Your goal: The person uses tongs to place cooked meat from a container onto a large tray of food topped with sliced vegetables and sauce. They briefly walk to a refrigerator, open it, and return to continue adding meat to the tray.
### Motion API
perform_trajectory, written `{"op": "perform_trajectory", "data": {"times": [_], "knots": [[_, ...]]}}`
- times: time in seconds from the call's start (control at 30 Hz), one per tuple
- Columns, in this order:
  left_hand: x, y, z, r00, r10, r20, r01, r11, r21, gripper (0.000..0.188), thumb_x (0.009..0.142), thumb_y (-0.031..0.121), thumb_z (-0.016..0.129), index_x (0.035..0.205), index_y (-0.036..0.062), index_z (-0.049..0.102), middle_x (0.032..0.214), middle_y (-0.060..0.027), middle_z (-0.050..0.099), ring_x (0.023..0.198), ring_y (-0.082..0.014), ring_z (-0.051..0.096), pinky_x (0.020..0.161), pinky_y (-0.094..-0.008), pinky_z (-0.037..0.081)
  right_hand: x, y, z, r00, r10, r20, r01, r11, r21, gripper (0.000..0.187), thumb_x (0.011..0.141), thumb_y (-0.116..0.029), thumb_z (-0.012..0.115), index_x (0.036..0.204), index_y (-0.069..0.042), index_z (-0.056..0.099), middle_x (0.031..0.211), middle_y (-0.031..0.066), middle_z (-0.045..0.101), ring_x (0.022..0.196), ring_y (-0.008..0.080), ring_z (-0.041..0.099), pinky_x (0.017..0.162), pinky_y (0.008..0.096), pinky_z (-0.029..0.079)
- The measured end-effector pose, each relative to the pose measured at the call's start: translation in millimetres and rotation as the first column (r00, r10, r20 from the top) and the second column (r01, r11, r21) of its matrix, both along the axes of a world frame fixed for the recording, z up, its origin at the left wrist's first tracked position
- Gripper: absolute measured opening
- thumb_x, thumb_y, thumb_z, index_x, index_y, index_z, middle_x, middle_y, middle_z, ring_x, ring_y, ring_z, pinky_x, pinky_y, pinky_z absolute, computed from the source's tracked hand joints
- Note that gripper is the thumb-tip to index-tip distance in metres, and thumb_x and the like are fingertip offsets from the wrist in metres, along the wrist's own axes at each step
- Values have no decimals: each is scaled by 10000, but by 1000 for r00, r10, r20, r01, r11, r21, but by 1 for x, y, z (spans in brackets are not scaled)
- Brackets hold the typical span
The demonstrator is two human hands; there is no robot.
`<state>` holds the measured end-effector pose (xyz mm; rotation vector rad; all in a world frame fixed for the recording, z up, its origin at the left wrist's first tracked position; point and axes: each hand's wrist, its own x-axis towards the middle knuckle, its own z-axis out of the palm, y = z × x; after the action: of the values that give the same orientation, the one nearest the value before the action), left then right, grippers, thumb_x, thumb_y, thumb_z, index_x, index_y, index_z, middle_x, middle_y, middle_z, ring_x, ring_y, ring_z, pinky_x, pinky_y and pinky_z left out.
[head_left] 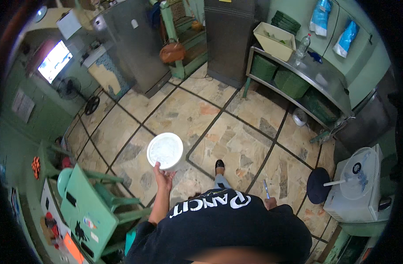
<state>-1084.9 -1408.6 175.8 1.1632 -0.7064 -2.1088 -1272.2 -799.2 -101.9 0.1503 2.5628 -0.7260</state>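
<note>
Out in front of me to the left is a round white tub (165, 149), its pale top facing up. My left hand (165, 177) is at its near edge, palm turned up, with the thumb against the rim and the fingers at its side. From my right hand (270, 203), low and to the right, a thin blue-and-white pen-like stick (266, 188) points up. The right fingers are closed around its lower end; its exact kind is too small to tell.
Green plastic chairs (93, 211) stand at the left. A metal table (318, 72) with a cream bin (275, 42) and green crates is at the far right. A fan (359, 174) sits on a white appliance at the right. A brown bag (172, 52) hangs by green stairs. Stone tiles (197, 110) cover the floor.
</note>
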Motion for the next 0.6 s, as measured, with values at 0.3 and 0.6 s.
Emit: {"op": "perform_trajectory", "data": {"times": [0.3,0.6], "knots": [[-219,-122,-33,984,-55,168,19,978,209,810,716,563,666,1386,344,266,1478,-73,262,1237,-364,366,862,-540,394,-319,-258,77,999,42,-2,-41,992,117,501,849,-488,578,859,3,673,806,186,668,816,342,658,724,457,492],[-363,-295,-23,984,145,101,-142,989,-37,786,755,511,653,1387,290,242,1447,-76,284,1211,-356,393,846,-491,399,-575,-684,194,767,614,-188,-638,762,-111,446,850,-462,593,1052,-70,658,989,210,661,938,359,637,821,449,489]]}}
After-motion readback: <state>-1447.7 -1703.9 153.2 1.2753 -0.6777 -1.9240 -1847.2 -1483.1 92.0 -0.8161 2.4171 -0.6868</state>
